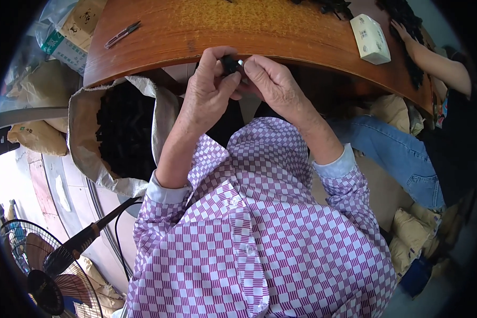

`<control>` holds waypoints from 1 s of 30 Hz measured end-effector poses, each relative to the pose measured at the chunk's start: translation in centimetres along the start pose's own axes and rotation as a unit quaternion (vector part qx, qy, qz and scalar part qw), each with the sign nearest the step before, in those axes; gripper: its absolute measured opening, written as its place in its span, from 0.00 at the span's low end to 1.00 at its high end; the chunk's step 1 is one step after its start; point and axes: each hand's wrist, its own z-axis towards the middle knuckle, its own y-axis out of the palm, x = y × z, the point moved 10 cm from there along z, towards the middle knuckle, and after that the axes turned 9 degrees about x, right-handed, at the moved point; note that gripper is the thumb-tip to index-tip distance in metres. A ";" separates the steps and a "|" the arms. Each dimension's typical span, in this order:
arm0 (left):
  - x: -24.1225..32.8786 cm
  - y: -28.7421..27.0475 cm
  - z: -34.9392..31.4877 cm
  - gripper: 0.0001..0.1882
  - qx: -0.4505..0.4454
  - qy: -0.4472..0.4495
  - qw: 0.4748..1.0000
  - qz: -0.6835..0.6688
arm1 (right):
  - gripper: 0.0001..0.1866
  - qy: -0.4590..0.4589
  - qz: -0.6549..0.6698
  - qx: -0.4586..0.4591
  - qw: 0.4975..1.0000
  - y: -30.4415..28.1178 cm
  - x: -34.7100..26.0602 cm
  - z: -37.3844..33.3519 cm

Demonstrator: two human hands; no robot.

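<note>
My left hand (206,90) and my right hand (273,85) meet at the near edge of a brown wooden table (222,26). Together they pinch a small black part (229,64) with a bit of shiny metal showing between the fingertips. Both sleeves are purple-and-white checked. Below my left hand an open grey sack (85,132) stands full of black parts (124,130).
Dark pliers (122,34) lie at the table's far left. A white box (371,38) sits at the right, beside another person's arm (434,61) reaching into a pile of black parts (403,16). That person's jeans (397,153) are to my right. A standing fan (47,270) is at lower left.
</note>
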 end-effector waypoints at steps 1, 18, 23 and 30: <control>-0.1 -0.4 0.0 0.18 -0.002 -0.007 1.000 -0.018 | 0.13 -0.008 -0.028 0.002 1.000 0.4 -0.1 -0.1; 0.2 -3.5 -0.7 0.15 0.076 -0.001 0.982 0.173 | 0.10 -0.035 -0.141 0.008 0.989 3.9 0.1 1.5; 1.1 -6.1 -0.4 0.15 0.131 0.029 0.956 0.261 | 0.11 -0.069 -0.089 -0.004 0.994 5.7 -0.2 3.2; 1.9 -16.9 -3.7 0.15 0.246 -0.030 0.834 0.492 | 0.21 -0.207 -0.488 0.128 0.838 -3.2 -0.8 14.4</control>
